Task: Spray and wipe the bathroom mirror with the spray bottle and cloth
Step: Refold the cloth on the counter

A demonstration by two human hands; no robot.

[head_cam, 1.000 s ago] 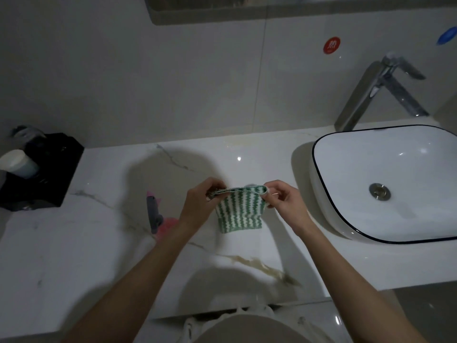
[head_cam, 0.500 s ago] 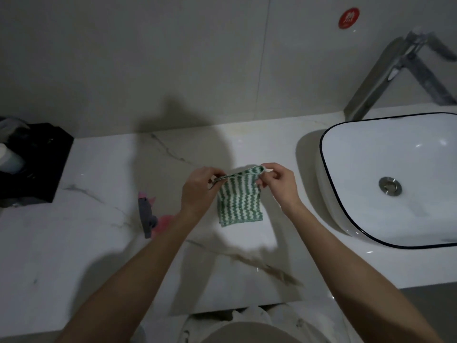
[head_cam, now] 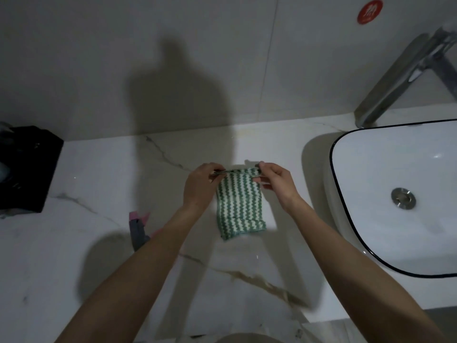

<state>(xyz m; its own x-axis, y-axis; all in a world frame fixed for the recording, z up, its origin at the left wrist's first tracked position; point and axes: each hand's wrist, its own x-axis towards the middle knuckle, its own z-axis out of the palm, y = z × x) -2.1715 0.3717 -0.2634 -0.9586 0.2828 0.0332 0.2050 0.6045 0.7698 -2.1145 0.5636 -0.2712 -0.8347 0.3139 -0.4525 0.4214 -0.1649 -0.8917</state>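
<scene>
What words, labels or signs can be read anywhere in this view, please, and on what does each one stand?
Red round sticker on the wall tile, upper right: one white character, too blurred to read.
Spray bottle on the counter: no label showing.
Green-and-white striped cloth: no tag or print showing.
Basin and faucet: no brand mark legible.
Black tray at the left edge: too dark to tell.

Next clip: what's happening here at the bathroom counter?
A person stands at a marble counter, holding a green-and-white striped cloth up by its top edge. The left hand pinches one top corner and the right hand the other, so the cloth hangs between them. The spray bottle sits on the counter, partly hidden behind the left forearm, untouched. A white basin and faucet are to the right. No mirror is in view.
</scene>
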